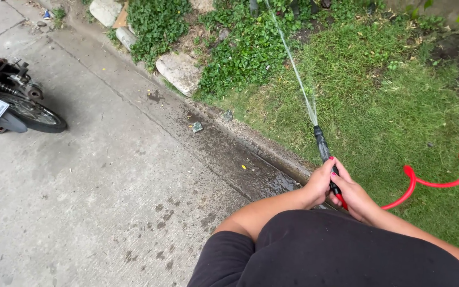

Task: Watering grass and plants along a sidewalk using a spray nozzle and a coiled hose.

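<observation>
My left hand [320,182] and my right hand [353,195] are both wrapped around a black spray nozzle [322,144] with a red trigger part. It points away from me over the grass. A thin jet of water [293,64] shoots from its tip toward the leafy plants [251,48] at the top. A red hose [436,183] curls across the grass [399,106] to the right of my hands. My black clothing fills the lower right.
A concrete pavement [81,180] covers the left, with a wet strip along the curb [251,165]. The rear wheel of a parked motorbike [22,109] stands at the far left. Pale stones [179,72] line the plant bed.
</observation>
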